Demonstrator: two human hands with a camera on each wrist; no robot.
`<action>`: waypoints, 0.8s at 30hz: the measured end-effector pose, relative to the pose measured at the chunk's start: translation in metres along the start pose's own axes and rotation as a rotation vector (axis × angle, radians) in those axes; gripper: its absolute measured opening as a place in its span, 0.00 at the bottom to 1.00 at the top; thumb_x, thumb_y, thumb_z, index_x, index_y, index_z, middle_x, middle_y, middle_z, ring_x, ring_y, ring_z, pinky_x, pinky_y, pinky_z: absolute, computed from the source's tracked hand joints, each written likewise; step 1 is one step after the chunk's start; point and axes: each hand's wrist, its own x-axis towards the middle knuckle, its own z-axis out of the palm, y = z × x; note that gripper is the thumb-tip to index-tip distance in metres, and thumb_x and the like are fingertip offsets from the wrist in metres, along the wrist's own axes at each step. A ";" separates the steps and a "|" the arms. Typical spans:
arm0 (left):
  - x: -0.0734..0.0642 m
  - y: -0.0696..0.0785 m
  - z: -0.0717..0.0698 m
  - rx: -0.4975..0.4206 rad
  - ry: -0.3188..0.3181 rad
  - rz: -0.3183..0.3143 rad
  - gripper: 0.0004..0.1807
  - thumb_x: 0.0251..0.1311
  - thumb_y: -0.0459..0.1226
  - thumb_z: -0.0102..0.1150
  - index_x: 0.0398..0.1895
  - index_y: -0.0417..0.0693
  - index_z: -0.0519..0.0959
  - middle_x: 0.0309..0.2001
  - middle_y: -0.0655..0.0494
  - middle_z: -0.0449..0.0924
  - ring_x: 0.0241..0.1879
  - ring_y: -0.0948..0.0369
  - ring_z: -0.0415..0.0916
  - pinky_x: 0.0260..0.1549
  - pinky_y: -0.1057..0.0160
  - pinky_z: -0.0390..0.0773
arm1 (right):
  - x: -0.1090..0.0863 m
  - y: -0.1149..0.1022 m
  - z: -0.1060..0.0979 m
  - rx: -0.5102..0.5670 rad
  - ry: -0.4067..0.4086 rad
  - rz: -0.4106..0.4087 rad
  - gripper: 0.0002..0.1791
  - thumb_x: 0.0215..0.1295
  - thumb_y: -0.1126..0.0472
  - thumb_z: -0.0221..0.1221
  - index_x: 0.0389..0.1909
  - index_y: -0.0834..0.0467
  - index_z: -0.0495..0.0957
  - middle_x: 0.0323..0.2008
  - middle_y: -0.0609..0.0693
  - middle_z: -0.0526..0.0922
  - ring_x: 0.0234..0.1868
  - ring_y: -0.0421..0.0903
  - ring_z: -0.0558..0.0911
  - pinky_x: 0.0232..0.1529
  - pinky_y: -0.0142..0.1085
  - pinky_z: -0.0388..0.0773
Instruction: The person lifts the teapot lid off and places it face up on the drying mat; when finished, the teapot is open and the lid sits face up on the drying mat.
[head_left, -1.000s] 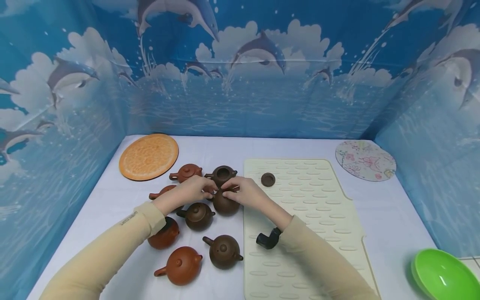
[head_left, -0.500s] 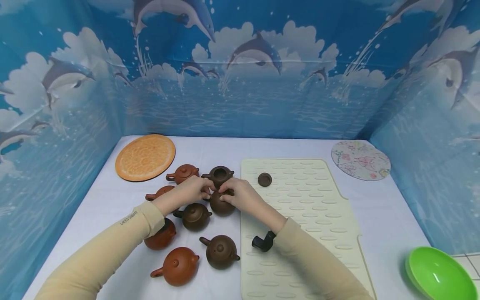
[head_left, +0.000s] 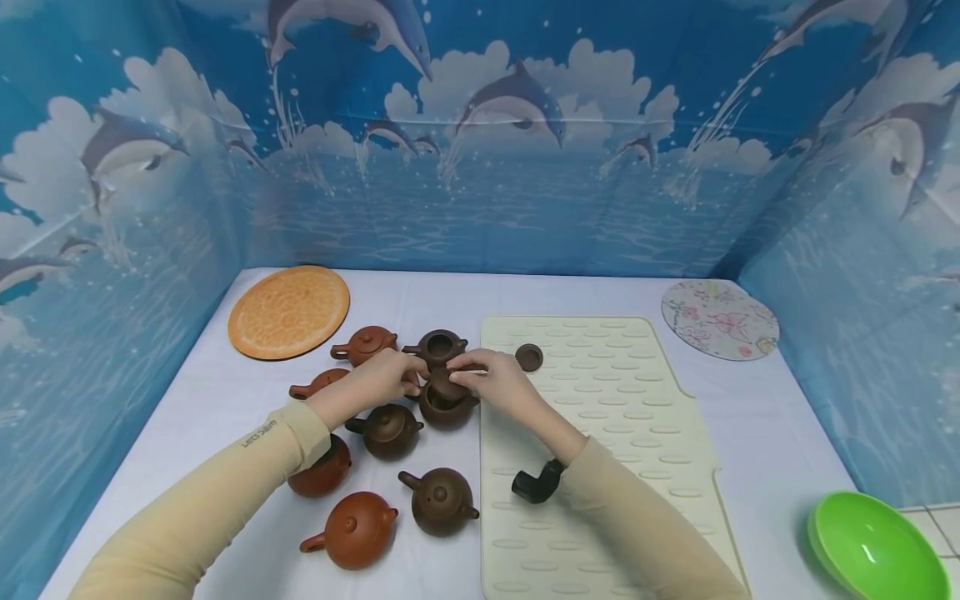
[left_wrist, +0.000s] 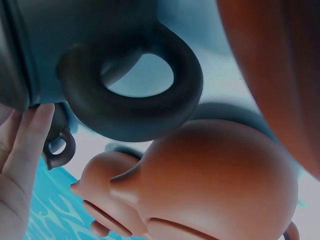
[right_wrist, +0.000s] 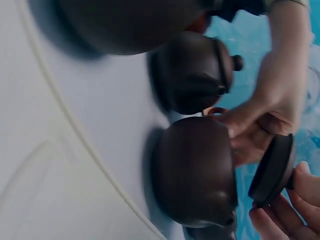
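Observation:
My right hand [head_left: 495, 382] pinches a dark brown teapot lid [head_left: 447, 385] by its knob, tilted above an uncovered brown teapot [head_left: 447, 412]. In the right wrist view the lid [right_wrist: 270, 172] stands apart from the rim of the teapot [right_wrist: 197, 170]. My left hand [head_left: 384, 380] holds that teapot at its handle side, with the handle mostly hidden by the fingers. Just behind sits another open brown teapot [head_left: 438, 346]. A smaller lidded brown teapot [head_left: 387, 431] is close by my left wrist. Fingers [left_wrist: 32, 145] of the left hand show at the left wrist view's edge.
Another brown lidded teapot [head_left: 442, 502] and several reddish clay teapots [head_left: 360, 531] stand around the left forearm. A second lid [head_left: 529, 357] lies on the cream mat [head_left: 600, 433]. An orange round mat [head_left: 290, 312], a patterned round mat [head_left: 720, 320] and a green bowl [head_left: 873, 546] lie farther out.
My right hand has lifted the lid off the front brown teapot and tilted it, exposing the opening. The left hand stays at the teapot's handle side.

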 end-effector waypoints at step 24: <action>-0.001 0.000 0.001 -0.032 -0.005 -0.045 0.11 0.60 0.29 0.65 0.45 0.48 0.83 0.35 0.55 0.86 0.37 0.62 0.81 0.40 0.62 0.83 | -0.031 0.071 -0.059 1.036 -0.164 0.337 0.26 0.79 0.67 0.39 0.73 0.72 0.48 0.49 0.51 0.79 0.47 0.40 0.85 0.53 0.33 0.81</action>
